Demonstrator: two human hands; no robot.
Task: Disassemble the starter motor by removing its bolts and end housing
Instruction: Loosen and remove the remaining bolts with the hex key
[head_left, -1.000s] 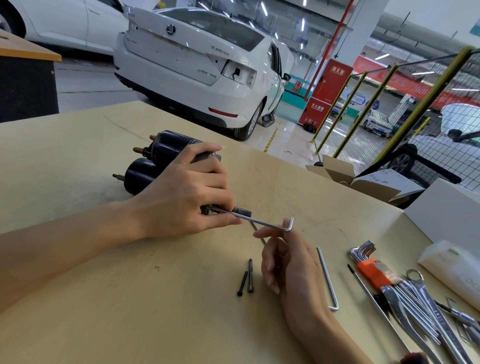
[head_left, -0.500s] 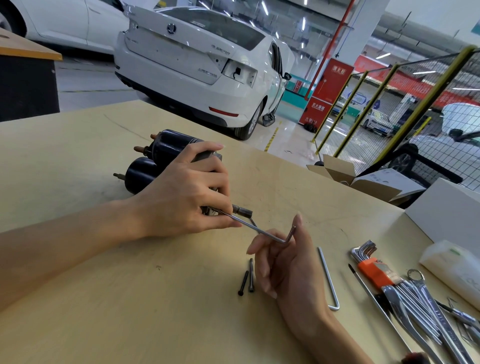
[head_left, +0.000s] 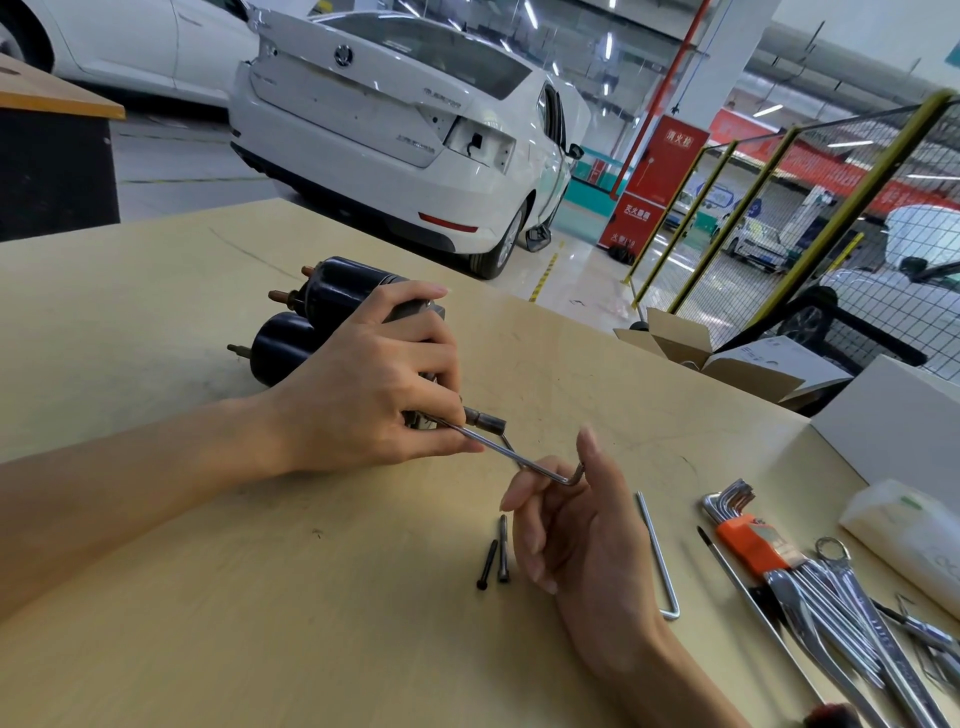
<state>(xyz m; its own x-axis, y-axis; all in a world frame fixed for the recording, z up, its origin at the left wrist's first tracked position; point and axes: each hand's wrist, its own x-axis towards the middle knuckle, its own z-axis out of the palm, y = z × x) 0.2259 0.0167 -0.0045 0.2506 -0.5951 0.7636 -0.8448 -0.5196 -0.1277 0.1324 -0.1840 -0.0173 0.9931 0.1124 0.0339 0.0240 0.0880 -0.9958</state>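
Steel hex key (head_left: 524, 460) has swung a part-turn under the right hand (head_left: 576, 525), fingers hooked round its bend; the left hand (head_left: 363, 395) grips the starter motor (head_left: 311, 312) mid-table. Two removed bolts (head_left: 496, 556) lie nearby, suggesting another is loosening.

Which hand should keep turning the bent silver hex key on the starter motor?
Right. The right hand has its fingers on the bent silver hex key at its elbow end. The left hand grips the black starter motor and steadies the key's shaft.
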